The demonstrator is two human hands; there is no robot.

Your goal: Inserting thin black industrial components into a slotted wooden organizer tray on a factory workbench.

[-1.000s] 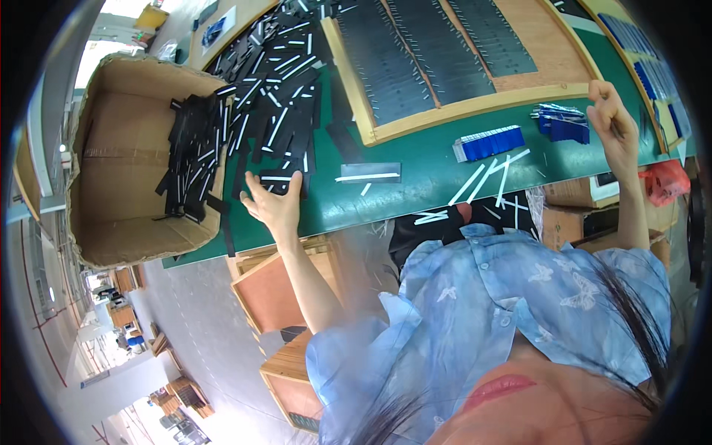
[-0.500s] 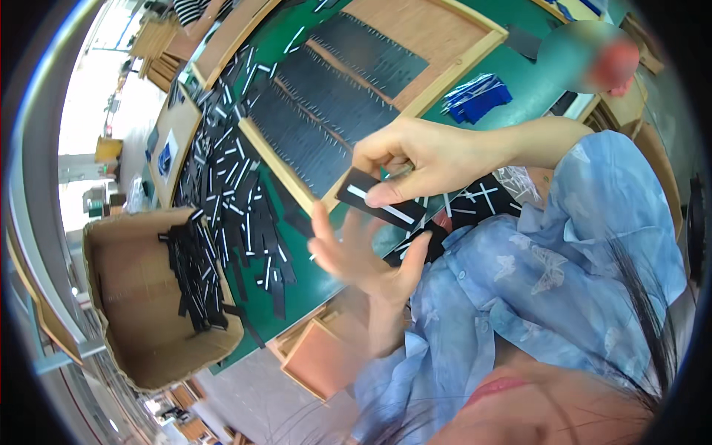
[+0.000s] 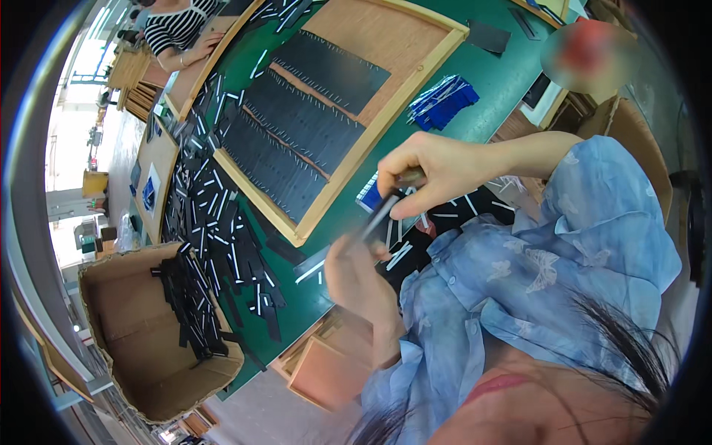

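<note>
Although its surface is blurred, one black strip point(image 3: 380, 220) with a pale stripe is seen near the centre of the view, held above the green tabletop point(image 3: 506, 80). Its long axis is slanted from upper right to lower left, so that its free end is directed at the left hand point(image 3: 354, 276). By the right hand point(image 3: 437, 172) the strip is pinched near its upper end, between thumb and curled fingers; the grip is closed on it and the remaining length is left projecting. The left hand, raised at lower left of the strip, is strongly blurred: whether the free end is touched by it, and how far its fingers are parted, cannot be told.

Just left of the left hand, a grey strip point(image 3: 311, 261) with a white edge is laid flat. A blue-sided block point(image 3: 368, 191) is partly covered by the right hand; white slivers point(image 3: 400, 256) are scattered at the lap. Beyond the hands, a wooden tray point(image 3: 421, 68) is set at a slant, lined with rows of black strips point(image 3: 289, 148); a blue bundle point(image 3: 443, 102) is placed to its right. Farther left, striped black pieces point(image 3: 230, 222) are heaped beside a cardboard box point(image 3: 126, 319). At upper left, a co-worker's hand point(image 3: 208, 46) is rested on a wooden board point(image 3: 194, 76).
</note>
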